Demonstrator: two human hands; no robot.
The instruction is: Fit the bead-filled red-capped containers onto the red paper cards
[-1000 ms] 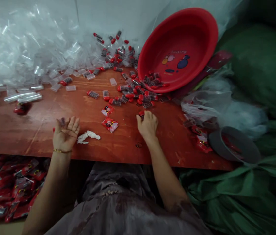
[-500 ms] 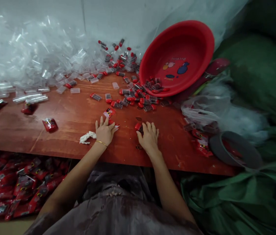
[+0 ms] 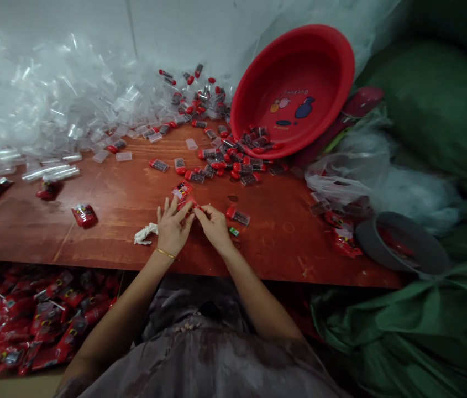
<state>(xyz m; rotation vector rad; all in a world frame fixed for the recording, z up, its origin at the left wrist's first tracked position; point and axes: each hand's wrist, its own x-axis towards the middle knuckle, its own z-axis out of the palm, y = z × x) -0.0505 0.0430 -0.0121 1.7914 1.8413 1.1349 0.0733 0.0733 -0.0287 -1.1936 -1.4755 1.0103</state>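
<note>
A small red printed packet (image 3: pixel 182 191) lies on the brown tabletop under my fingertips. My left hand (image 3: pixel 174 231) has its thumb and forefinger at the near edge of the packet, the other fingers spread. From the right, my right hand (image 3: pixel 215 228) pinches the same edge; the fingertips partly hide it. Just right of that hand lies a clear case with a red cap (image 3: pixel 238 215) and dark contents, with a small green piece (image 3: pixel 234 231) below it. A crumpled white scrap (image 3: pixel 146 233) lies beside my left wrist.
A red basin (image 3: pixel 295 83) leans at the back, with several red-capped cases spilling from it. Clear plastic sleeves (image 3: pixel 51 99) heap at the back left. A box of red packets (image 3: pixel 38 315) sits below the table edge. A grey ring-shaped container (image 3: pixel 403 243) stands right.
My right hand has left the red-capped case and moved left to the packet's edge. The case and green piece now show uncovered. My left hand stays by the packet.
</note>
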